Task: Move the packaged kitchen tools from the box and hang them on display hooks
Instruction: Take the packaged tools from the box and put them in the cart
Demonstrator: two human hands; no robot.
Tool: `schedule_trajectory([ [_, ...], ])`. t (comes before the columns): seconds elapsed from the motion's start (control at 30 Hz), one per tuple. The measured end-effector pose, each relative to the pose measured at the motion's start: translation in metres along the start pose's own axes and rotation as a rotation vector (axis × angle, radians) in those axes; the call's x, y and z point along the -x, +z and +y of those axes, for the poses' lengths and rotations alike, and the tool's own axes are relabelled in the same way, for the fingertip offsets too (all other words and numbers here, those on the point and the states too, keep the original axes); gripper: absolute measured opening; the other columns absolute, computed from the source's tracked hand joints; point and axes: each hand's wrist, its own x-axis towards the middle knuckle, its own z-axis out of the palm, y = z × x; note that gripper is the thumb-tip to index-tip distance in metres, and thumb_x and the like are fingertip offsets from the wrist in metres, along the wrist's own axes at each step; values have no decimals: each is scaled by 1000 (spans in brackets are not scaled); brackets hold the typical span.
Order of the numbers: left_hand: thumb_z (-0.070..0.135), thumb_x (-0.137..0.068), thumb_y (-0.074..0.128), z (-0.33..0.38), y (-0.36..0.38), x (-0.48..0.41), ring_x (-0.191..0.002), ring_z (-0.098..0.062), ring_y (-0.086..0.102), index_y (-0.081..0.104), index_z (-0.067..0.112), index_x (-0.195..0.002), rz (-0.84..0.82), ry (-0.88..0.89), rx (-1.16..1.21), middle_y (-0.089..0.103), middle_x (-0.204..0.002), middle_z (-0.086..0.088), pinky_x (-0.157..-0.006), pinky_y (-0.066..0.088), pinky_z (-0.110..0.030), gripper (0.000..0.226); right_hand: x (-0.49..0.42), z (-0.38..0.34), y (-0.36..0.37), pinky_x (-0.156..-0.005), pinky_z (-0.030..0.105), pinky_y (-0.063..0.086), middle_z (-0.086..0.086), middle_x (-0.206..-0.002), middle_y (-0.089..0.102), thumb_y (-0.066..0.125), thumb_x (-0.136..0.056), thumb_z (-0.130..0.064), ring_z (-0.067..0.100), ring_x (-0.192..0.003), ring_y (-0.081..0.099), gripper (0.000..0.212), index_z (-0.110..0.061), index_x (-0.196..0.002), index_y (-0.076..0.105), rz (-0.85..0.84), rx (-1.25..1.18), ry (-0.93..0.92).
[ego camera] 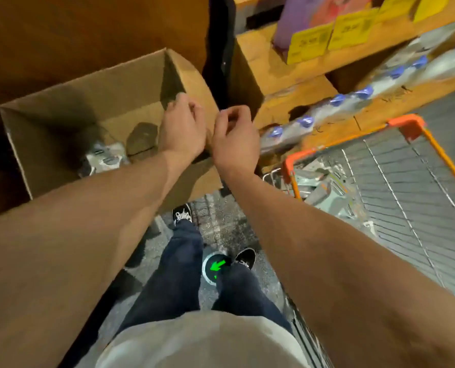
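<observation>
An open cardboard box [70, 102] stands in front of me at the left. On its bottom lie a silvery packaged item [103, 158] and a brown rounded one [141, 139], both blurred. My left hand [182, 128] hovers inside the box by its right wall, back to the camera, fingers curled and their tips hidden. My right hand [234, 139] is just right of it, above the box's right edge, with fingers curled and thumb against the forefinger. I see nothing between them. No display hooks are in view.
An orange-framed wire shopping cart [406, 123] stands at the right. Wooden shelves [295, 86] behind it carry blue-capped bottles [353, 94] and yellow price tags [311, 41]. My legs stand on grey floor beside a green arrow sticker [215, 266].
</observation>
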Motion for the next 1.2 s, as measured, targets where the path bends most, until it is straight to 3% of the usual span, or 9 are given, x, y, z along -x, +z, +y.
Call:
schedule_trajectory([
  [0.13,39,-103,45,-128,-42,-23,-108,-38,64,57,12,-124,-88,-316,-64,69,-116,-15,-90,52,-42,36,16,-27,118,-83,43,58,0,-97,72,52,-104,-35,23,-90,69,18,-22,-112,61,-328,51,40],
  [0.27,45,-101,53,-234,-65,-19,-128,-37,54,50,12,-140,-223,-642,-65,51,-143,-17,-106,46,-43,52,34,-23,212,-93,44,57,10,-111,74,54,-104,-32,31,-103,69,26,-17,-122,64,-616,246,106],
  [0.43,47,-96,65,-308,-59,-10,-133,-38,49,40,17,-148,-308,-858,-64,43,-146,-15,-106,45,-49,65,42,0,284,-86,32,47,15,-124,68,45,-107,-29,35,-113,64,31,-12,-126,62,-814,501,173],
  [0.63,50,-91,70,-336,-32,-18,-127,-39,53,36,16,-144,-315,-933,15,46,-143,-14,-98,48,-48,71,28,17,336,-96,31,46,11,-129,68,45,-106,-25,33,-120,62,32,-15,-132,60,-851,602,217],
  [0.73,42,-95,69,-341,-26,-20,-121,-35,58,39,17,-142,-255,-930,7,53,-136,-12,-92,50,-44,61,27,25,356,-91,29,44,6,-125,69,52,-103,-48,29,-116,63,40,-20,-129,65,-882,582,216],
  [0.83,31,-99,68,-343,-27,-21,-113,-31,62,42,18,-139,-197,-913,5,58,-126,-9,-87,51,-41,49,32,35,368,-92,31,44,0,-120,61,65,-83,-75,22,-112,58,71,-21,-129,61,-887,609,208],
  [0.93,25,-97,68,-344,-26,-17,-111,-33,63,38,19,-141,-206,-881,-5,62,-122,-11,-89,55,-45,53,38,38,374,-108,40,45,8,-140,51,76,-79,-70,28,-130,50,93,-10,-144,46,-860,650,277],
  [1.0,21,-96,69,-347,-26,-16,-112,-33,64,37,18,-143,-205,-891,23,65,-122,-11,-91,56,-47,57,39,40,377,-107,38,46,9,-142,52,80,-77,-66,28,-133,51,95,-8,-144,46,-835,622,348],
  [1.2,25,-96,73,-354,-29,-28,-112,-31,66,55,7,-124,-178,-962,131,68,-120,-12,-90,54,-37,38,38,39,354,-95,27,45,-1,-132,50,87,-78,-40,15,-108,56,77,-20,-139,45,-574,213,271],
])
